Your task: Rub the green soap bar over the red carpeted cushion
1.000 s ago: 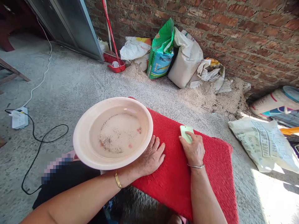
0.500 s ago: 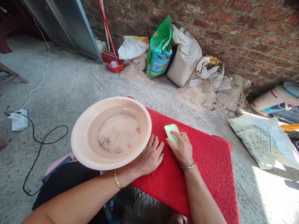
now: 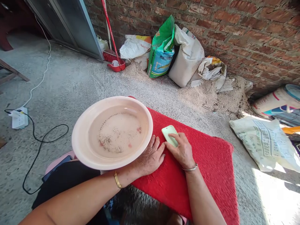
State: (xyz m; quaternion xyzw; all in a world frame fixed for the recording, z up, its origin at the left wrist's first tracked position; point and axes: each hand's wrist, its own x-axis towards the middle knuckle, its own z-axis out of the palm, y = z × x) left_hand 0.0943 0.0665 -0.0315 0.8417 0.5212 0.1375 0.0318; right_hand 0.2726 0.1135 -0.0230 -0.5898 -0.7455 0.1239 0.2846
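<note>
My left hand (image 3: 150, 157) lies flat on a red plush cloth (image 3: 211, 165), fingers stretched out, just beside the basin's rim. In my right hand (image 3: 184, 151) is a pale green scrub brush (image 3: 169, 131) with rounded corners and a small hole at one end. It is pressed against the cloth, and its underside is hidden. A pale pink basin (image 3: 81, 147) of water with dark specks and a few reddish spots stands left of my hands, over the cloth's left end.
Against the brick wall stand a green feed bag (image 3: 161, 59), a white sack (image 3: 186, 62) and a red dustpan (image 3: 117, 66). Spilled grain (image 3: 206, 97) lies on the floor. A power strip (image 3: 20, 118) with cables is at left, an empty-looking sack (image 3: 264, 140) and a tilted bucket (image 3: 274, 100) at right.
My right hand has slid the brush slightly to the left over the cloth, towards my left hand, and the brush has turned a little. My left hand stays put.
</note>
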